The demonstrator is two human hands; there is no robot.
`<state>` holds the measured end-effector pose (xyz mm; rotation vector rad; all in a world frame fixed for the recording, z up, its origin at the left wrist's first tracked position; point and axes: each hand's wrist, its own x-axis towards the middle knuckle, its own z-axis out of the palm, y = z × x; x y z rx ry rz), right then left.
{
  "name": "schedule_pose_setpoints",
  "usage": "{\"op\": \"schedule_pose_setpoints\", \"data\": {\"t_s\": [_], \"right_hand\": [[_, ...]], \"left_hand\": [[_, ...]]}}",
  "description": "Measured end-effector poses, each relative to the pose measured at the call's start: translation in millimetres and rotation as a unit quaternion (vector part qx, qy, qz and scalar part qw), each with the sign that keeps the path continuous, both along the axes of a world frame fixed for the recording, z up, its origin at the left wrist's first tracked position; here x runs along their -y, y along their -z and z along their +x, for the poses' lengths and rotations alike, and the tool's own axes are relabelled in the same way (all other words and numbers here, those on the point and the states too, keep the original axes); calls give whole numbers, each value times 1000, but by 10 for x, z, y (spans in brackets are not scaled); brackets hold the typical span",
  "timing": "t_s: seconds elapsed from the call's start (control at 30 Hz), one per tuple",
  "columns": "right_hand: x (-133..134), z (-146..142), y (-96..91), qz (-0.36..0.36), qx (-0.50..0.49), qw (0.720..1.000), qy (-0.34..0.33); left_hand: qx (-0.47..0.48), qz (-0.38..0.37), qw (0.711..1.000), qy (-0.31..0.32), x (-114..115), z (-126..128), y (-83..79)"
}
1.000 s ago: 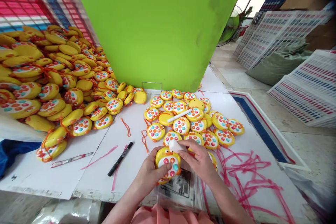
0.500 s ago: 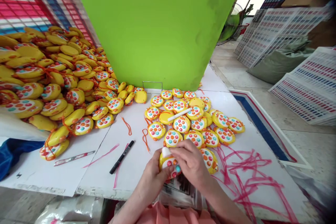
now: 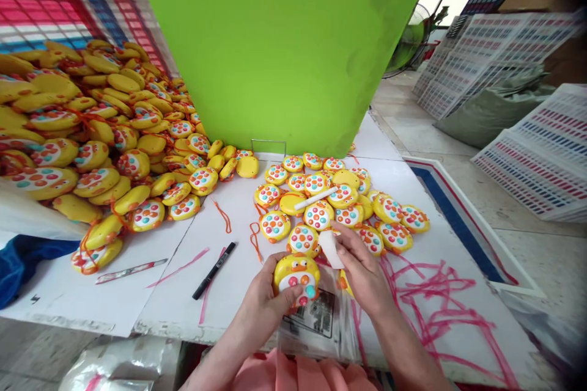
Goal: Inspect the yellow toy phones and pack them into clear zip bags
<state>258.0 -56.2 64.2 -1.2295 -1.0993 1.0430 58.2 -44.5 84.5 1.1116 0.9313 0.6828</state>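
Note:
My left hand grips a yellow duck-faced toy with coloured round buttons on a white belly. Its face points up toward me, and my thumb rests on the buttons. To the right, my right hand pinches a white block, perhaps an eraser or sponge, held apart from the toy. Beyond both hands lies a group of similar toys, with a white pen-like stick on top. Under the hands are clear plastic bags with dark print.
A large heap of the same toys fills the left side. On the table lie a black marker, a thin knife-like tool, orange cords and pink ribbon strips. A tall green panel stands at the back.
My right hand has moved right and away from the toy, carrying the white block. The toy's face, covered before, now shows. My left hand keeps its hold.

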Motion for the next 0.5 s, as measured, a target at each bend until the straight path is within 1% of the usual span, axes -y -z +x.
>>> {"op": "schedule_pose_setpoints", "data": {"t_s": [0.1, 0.2, 0.27, 0.43, 0.5], "right_hand": [[51, -69, -103, 22, 115, 992, -57], [55, -134, -168, 21, 159, 984, -78], [28, -141, -191, 7, 147, 985, -87], [-33, -107, -204, -34, 45, 995, -87], [-26, -108, -187, -51, 13, 995, -88]], "left_hand": [[-7, -21, 1000, 0, -2, 13, 13], [-17, -32, 999, -6, -24, 19, 4], [0, -37, 999, -11, -41, 10, 3], [54, -95, 994, -11, -54, -17, 24], [67, -104, 992, -17, -53, -12, 38]]}}
